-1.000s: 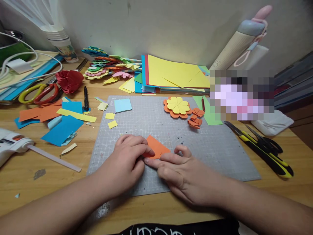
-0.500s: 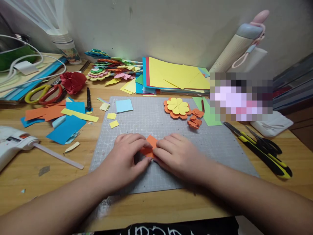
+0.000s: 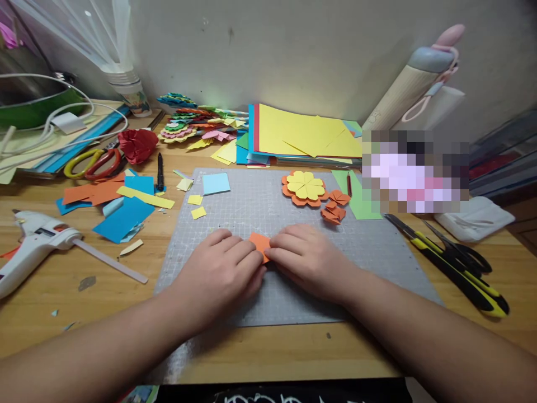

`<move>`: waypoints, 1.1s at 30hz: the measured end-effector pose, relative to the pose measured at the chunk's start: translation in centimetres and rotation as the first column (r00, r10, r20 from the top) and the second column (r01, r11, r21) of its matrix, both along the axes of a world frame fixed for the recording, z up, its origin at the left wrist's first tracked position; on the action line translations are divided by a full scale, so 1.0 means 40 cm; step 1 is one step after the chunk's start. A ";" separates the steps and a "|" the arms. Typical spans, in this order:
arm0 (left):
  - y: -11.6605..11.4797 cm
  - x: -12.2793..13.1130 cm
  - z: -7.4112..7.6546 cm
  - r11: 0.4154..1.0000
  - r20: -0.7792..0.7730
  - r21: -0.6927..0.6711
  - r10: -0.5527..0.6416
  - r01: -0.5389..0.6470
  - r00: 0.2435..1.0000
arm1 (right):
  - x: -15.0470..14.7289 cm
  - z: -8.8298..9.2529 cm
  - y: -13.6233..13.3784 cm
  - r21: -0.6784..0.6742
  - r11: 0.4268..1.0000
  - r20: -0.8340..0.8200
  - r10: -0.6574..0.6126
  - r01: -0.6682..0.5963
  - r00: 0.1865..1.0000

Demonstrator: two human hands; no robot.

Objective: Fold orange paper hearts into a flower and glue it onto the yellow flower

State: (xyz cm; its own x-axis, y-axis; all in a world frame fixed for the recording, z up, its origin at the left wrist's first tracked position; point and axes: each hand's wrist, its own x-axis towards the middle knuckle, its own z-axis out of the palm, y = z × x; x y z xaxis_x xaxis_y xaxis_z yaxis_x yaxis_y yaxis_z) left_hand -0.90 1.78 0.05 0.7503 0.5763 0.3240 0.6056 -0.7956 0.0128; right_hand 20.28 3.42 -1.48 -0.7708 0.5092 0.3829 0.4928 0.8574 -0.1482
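A small folded piece of orange paper (image 3: 260, 242) lies on the grey cutting mat (image 3: 377, 252), mostly covered by my hands. My left hand (image 3: 222, 268) presses on its left side with fingers together and curled over it. My right hand (image 3: 306, 257) presses its right side, fingertips meeting those of the left hand. Farther back on the mat sit a yellow and orange paper flower (image 3: 305, 187) and several small folded orange petals (image 3: 334, 207).
A glue gun (image 3: 37, 240) lies at left beside blue, orange and yellow paper scraps (image 3: 121, 207). A utility knife (image 3: 457, 268) and black scissors (image 3: 461, 252) lie at right. Stacked coloured sheets (image 3: 302, 134) and folded paper flowers (image 3: 188, 120) line the wall.
My right hand has moved left and closed over the orange paper, which showed as a wider flap before. Both hands now meet over it, and it looks smaller, folded further.
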 end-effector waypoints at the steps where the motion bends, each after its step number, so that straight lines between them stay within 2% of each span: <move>1: 0.000 0.002 0.002 1.000 0.036 -0.010 0.008 -0.008 0.999 | 0.003 -0.001 0.004 0.005 1.000 -0.040 0.000 0.000 0.999; 4: 0.007 -0.003 0.001 1.000 0.101 -0.009 -0.025 0.026 0.995 | 0.006 -0.001 0.012 0.023 1.000 -0.110 0.018 -0.016 0.994; 9: 0.023 -0.026 -0.006 0.985 0.088 -0.008 -0.170 0.171 0.981 | -0.003 -0.001 0.016 0.070 0.997 -0.051 0.022 -0.019 0.998; 14: 0.030 -0.040 -0.006 0.980 0.004 -0.165 -0.113 0.112 0.994 | 0.002 0.005 0.005 -0.086 0.995 0.027 0.060 -0.058 0.998; 18: 0.037 -0.052 0.006 0.933 0.013 -0.308 -0.191 0.186 0.981 | 0.014 0.026 -0.010 -0.192 0.980 0.089 0.075 -0.057 0.993; 22: 0.043 -0.054 0.010 0.902 0.077 -0.366 -0.217 0.230 0.973 | 0.018 0.041 -0.015 -0.242 0.969 0.143 0.089 -0.052 0.986; 24: 0.045 -0.052 0.005 0.885 0.120 -0.409 -0.190 0.223 0.974 | 0.018 0.045 -0.014 -0.264 0.963 0.141 0.092 -0.052 0.986; 28: 0.043 -0.050 -0.007 0.875 0.195 -0.468 -0.032 0.122 0.980 | 0.018 0.052 -0.014 -0.302 0.952 0.124 0.098 -0.057 0.987; 33: 0.043 -0.041 -0.008 0.829 0.148 -0.556 0.176 -0.066 0.973 | 0.020 0.059 -0.013 -0.334 0.941 0.132 0.109 -0.059 0.985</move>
